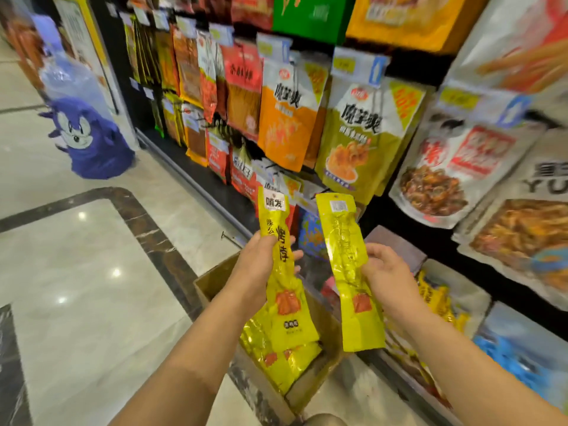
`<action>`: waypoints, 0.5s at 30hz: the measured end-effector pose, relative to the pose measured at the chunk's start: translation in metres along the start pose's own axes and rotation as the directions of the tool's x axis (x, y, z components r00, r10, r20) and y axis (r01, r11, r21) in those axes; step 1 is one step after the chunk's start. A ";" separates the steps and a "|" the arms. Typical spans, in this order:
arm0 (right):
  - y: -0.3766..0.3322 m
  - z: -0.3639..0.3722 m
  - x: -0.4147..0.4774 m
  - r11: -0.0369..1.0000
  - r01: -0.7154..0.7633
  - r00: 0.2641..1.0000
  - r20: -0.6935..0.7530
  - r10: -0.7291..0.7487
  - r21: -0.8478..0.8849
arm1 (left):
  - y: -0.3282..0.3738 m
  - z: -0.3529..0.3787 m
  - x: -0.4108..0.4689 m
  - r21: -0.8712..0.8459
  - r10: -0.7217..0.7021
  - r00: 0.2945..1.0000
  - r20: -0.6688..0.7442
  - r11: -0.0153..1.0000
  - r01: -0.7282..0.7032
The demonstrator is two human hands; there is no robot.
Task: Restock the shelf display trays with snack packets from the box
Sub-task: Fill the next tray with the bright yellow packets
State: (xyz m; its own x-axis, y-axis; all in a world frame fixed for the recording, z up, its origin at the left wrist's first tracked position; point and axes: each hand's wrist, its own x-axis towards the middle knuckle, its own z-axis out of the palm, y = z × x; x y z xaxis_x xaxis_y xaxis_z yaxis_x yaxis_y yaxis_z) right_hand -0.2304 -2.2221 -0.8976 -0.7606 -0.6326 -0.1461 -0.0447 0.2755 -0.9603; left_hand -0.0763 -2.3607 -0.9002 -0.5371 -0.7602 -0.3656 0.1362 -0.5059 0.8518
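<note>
Far left: a blue cartoon hedgehog figure (89, 139) stands on the pale marble floor with dark inlay bands (76, 256).

Centre, low: an open brown cardboard box (212, 279) sits on the floor beside the shelf base. Inside it is a loose heap of shiny yellow foil snack packets (292, 361), lying at mixed angles against the near wall.

Left hand (258, 262): fingers wrapped round the middle of a long yellow snack packet with black lettering and a red picture (287, 315). It is held roughly upright above the box, printed face toward the camera.

Right hand (387, 272): thumb and fingers clamped on the right edge of a second long yellow packet (347, 241). It is also upright, leaning slightly left, just beside the first without touching it.

Behind both, on pegs: an orange-and-white hanging pouch (285, 118) and an olive-green one (359, 133), among many others, blurred.

Right, low shelf: a pale display tray (470, 287) holding upright yellow packets (436, 299) like those in hand. Further right, another tray (516, 321) holds bright blue packets (516, 352); detail is too blurred to read.
</note>
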 end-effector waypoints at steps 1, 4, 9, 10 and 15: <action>-0.012 -0.006 -0.010 0.999 0.012 1.000 -0.027 -0.011 0.037 | 0.007 0.007 -0.011 -0.023 0.008 0.999 0.039 1.000 -0.007; -0.042 -0.023 -0.046 0.956 -0.055 0.995 -0.064 0.077 0.287 | 0.025 0.025 -0.040 -0.065 0.040 0.988 0.148 0.997 -0.031; -0.071 -0.056 -0.103 0.779 -0.150 0.987 0.043 0.156 0.609 | 0.056 0.058 -0.090 -0.027 0.054 0.952 0.301 0.998 -0.048; -0.078 -0.065 -0.115 0.764 -0.140 0.989 0.047 0.143 0.630 | 0.060 0.066 -0.100 -0.009 0.062 0.941 0.334 0.998 -0.063; -0.100 -0.119 -0.167 0.633 -0.105 0.994 0.059 0.093 0.767 | 0.073 0.114 -0.145 0.047 0.095 0.865 0.493 0.990 -0.135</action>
State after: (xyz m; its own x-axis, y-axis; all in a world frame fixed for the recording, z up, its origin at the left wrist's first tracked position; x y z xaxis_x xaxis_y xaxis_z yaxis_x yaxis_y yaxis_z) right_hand -0.1761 -2.0583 -0.7494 -0.7218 -0.6458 -0.2488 0.5484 -0.3144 -0.7748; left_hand -0.0836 -2.2409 -0.7425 -0.8618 -0.5048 -0.0503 0.1687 -0.3787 0.9100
